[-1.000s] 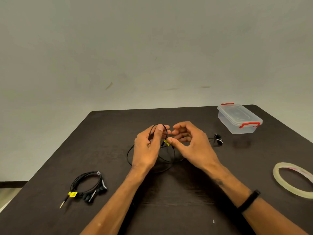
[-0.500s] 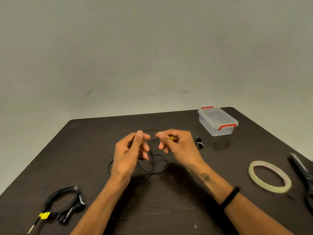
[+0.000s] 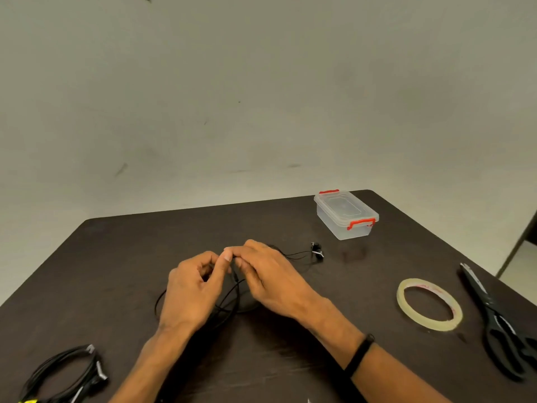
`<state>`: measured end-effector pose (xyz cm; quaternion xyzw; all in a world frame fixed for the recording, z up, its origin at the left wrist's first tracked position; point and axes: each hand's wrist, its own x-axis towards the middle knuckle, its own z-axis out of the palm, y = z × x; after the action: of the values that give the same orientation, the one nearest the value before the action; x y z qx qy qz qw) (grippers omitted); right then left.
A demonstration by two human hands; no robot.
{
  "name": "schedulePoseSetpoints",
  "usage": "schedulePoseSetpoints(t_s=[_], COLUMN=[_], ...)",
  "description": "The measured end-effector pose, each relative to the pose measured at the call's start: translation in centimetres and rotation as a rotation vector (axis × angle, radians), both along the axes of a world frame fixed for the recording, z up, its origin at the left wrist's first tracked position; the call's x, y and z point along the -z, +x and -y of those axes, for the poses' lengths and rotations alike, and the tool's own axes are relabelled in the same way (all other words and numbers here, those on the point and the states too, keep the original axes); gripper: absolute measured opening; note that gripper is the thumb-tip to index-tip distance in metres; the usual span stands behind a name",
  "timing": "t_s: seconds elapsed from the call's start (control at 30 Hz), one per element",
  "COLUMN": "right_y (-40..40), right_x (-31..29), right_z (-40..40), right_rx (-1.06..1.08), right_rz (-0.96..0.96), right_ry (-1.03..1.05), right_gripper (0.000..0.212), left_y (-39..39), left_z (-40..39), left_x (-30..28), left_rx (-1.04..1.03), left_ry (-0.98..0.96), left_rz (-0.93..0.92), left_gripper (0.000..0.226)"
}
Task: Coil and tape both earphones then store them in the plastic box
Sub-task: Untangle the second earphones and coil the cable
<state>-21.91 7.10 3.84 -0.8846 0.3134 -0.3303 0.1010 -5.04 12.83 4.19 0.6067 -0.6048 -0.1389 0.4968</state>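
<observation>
My left hand (image 3: 193,292) and my right hand (image 3: 270,279) meet at their fingertips over the middle of the dark table (image 3: 116,257). Both pinch the thin black cable of a loose earphone (image 3: 232,298), whose loops hang and lie under the hands. Its earbuds (image 3: 316,251) rest on the table to the right, joined by two strands. A second black earphone (image 3: 68,373) lies coiled at the front left corner. The clear plastic box (image 3: 345,213) with red clips stands at the back right, lid on.
A roll of clear tape (image 3: 429,304) lies flat at the right. Black scissors (image 3: 499,321) lie beyond it near the table's right edge. A plain wall rises behind the table.
My hands have drawn together until the fingertips touch, still on the cable. The view has shifted, so the scissors show in full and the coiled earphone sits lower left.
</observation>
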Motion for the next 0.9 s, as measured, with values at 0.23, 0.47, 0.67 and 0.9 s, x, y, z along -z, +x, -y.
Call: schedulePoseSetpoints(t_s=[0.23, 0.47, 0.67, 0.9], right_y=[-1.8, -6.4, -3.2, 1.1], right_x=[-0.7, -0.9, -1.2, 0.2], right_z=[1.0, 4.2, 1.4, -0.8], right_rx=[0.359, 0.759, 0.352, 0.006], right_rz=[0.239, 0.390, 0.281, 0.343], right_ry=[0.004, 0.322, -0.216, -0.273], right_gripper=[0.025, 0.021, 0.032, 0.018], left_y=[1.0, 1.9, 1.1, 1.0], left_z=[0.1, -0.4, -0.6, -0.7], left_x=[-0.9, -1.6, -0.7, -0.7], left_rx=[0.113, 0.003, -0.121, -0.023], left_ry=[0.055, -0.067, -0.255, -0.286], left_rz=[-0.205, -0.009, 0.421, 0.363], left_gripper=[0.045, 0.038, 0.029, 0.028])
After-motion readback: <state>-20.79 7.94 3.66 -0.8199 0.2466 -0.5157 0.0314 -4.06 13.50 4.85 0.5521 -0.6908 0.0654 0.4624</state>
